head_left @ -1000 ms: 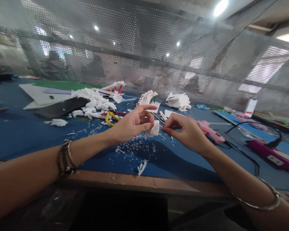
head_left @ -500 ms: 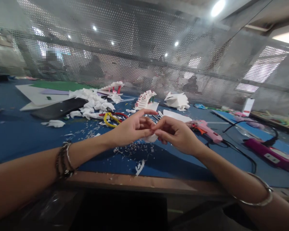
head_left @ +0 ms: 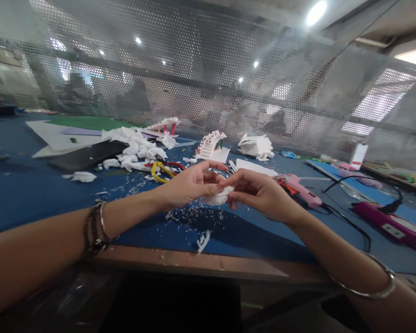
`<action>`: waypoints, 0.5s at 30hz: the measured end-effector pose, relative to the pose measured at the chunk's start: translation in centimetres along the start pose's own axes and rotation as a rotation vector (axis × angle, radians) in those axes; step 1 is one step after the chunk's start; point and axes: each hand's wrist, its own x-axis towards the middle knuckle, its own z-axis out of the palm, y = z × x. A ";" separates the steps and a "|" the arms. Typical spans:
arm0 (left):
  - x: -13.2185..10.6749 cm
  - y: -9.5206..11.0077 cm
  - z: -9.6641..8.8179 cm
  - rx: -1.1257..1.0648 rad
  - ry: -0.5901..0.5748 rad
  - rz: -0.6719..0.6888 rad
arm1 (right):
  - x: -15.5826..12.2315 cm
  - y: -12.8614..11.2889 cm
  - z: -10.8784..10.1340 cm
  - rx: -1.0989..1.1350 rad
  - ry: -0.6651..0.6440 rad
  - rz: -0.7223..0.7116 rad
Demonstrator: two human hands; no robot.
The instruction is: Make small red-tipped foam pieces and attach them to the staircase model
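Observation:
A small crumpled white wad (head_left: 217,198), perhaps tissue or soft paper, is held between both hands above the blue table top (head_left: 135,226). My left hand (head_left: 194,181) pinches it from the left with thumb and fingers. From the right, my right hand (head_left: 260,194) grips its edge between thumb and index finger. Below the hands lie many tiny white scraps (head_left: 190,215) and one torn white strip (head_left: 203,241). Just behind my left hand rest yellow-and-red-handled pliers or scissors (head_left: 157,172); their working end is hidden.
A pink glue gun (head_left: 303,190) and a purple power strip (head_left: 390,224) with black cables lie at right. Behind stand small white stair models (head_left: 210,144), a folded white paper piece (head_left: 255,145) and crumpled white paper (head_left: 135,145). A perforated metal screen (head_left: 201,60) borders the back.
The fingers of my right hand have shifted slightly, and more of the white wad shows between the hands. The whole view has moved a little; the table items stay put.

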 end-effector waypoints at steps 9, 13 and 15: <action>0.1 -0.4 -0.3 -0.002 -0.023 -0.044 | -0.3 -0.2 -0.2 -0.137 -0.031 0.028; 0.0 -0.1 -0.1 -0.022 0.001 -0.039 | -0.3 -0.2 -0.3 -0.213 -0.033 0.015; -0.1 0.1 -0.1 -0.037 0.008 -0.036 | -0.2 -0.2 -0.4 -0.266 0.013 -0.004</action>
